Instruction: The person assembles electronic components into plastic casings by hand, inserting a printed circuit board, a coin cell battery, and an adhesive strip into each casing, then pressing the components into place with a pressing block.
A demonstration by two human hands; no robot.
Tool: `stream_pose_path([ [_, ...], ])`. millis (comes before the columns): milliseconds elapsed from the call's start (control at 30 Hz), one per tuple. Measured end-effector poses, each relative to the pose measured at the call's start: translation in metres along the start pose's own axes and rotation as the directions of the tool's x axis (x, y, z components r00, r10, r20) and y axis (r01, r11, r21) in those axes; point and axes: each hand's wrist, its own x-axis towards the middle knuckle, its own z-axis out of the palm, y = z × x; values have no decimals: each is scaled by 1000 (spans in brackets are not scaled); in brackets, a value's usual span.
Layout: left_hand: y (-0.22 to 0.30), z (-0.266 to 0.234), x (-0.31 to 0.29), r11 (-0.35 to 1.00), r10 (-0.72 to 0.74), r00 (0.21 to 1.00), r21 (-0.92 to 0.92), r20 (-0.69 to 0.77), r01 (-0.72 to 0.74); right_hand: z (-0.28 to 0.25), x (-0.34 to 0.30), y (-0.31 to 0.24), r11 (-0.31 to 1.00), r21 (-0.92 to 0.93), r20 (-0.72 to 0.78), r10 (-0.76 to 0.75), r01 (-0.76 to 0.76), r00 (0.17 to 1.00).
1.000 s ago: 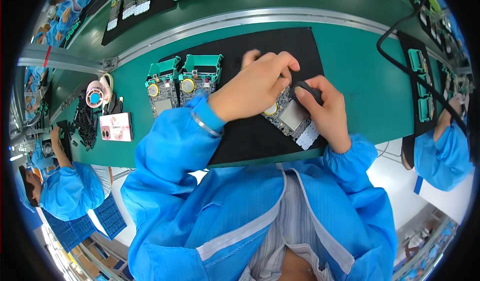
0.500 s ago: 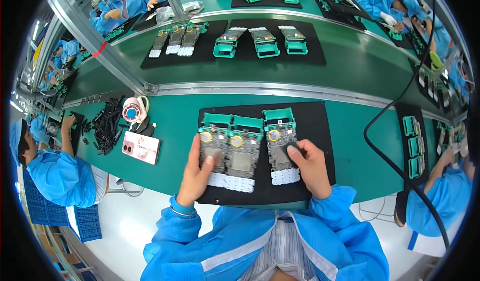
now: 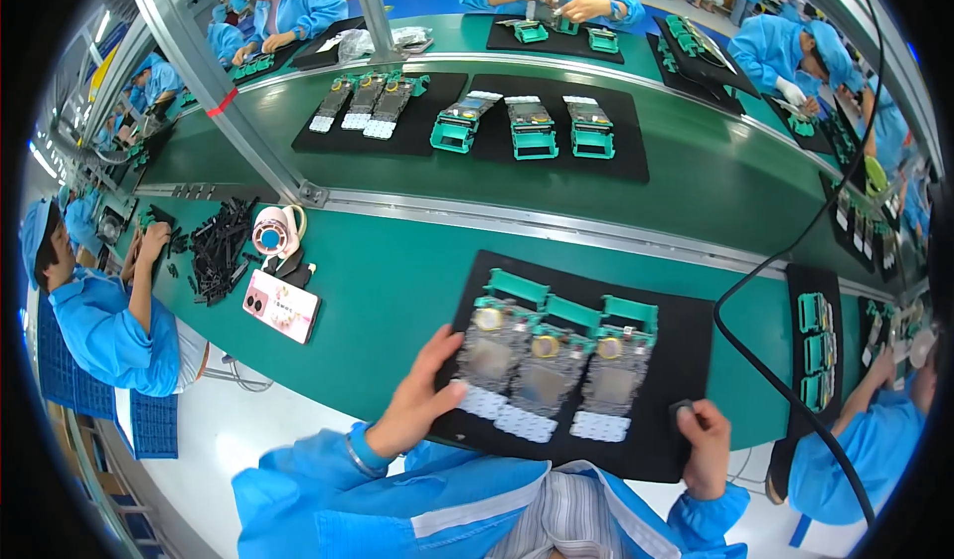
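Observation:
Three circuit boards lie side by side on a black mat [image 3: 681, 335] before me: a left board [image 3: 492, 355], a middle board [image 3: 547, 375] and a right board [image 3: 613, 375]. Each has a green plastic frame at its far end, a round yellowish cell, a grey square pad and a white strip at its near end. My left hand [image 3: 422, 400] is open at the left board's near-left corner, fingers and thumb apart. At the mat's right edge, my right hand [image 3: 708, 445] is closed, with a small dark piece [image 3: 681, 408] at its thumb and fingers.
A phone [image 3: 281, 306], a small fan [image 3: 273, 233] and a pile of black plastic parts [image 3: 221, 251] lie left. More boards rest on a mat [image 3: 621, 166] beyond the metal rail [image 3: 537, 229]. A black cable [image 3: 750, 316] hangs at right. Several co-workers sit around.
My right hand has left the right board for the mat's right edge. My left thumb has come off the left board's pad. The view has tilted, and the mat appears farther right and nearer.

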Motion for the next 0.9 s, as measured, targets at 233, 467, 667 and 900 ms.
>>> stream_pose_path([
  [233,17,123,139,961,70,962,-278,263,6,-122,96,-44,941,-178,-255,-328,290,909],
  [467,14,219,358,895,157,919,-445,362,23,-199,269,-109,950,-93,-249,-312,298,917],
  [667,-22,229,374,809,542,832,194,120,-555,-169,426,-99,860,-353,-266,-470,369,842],
  [900,-10,241,303,526,627,696,469,350,-710,-114,437,-78,599,-663,-330,-772,449,543],
])
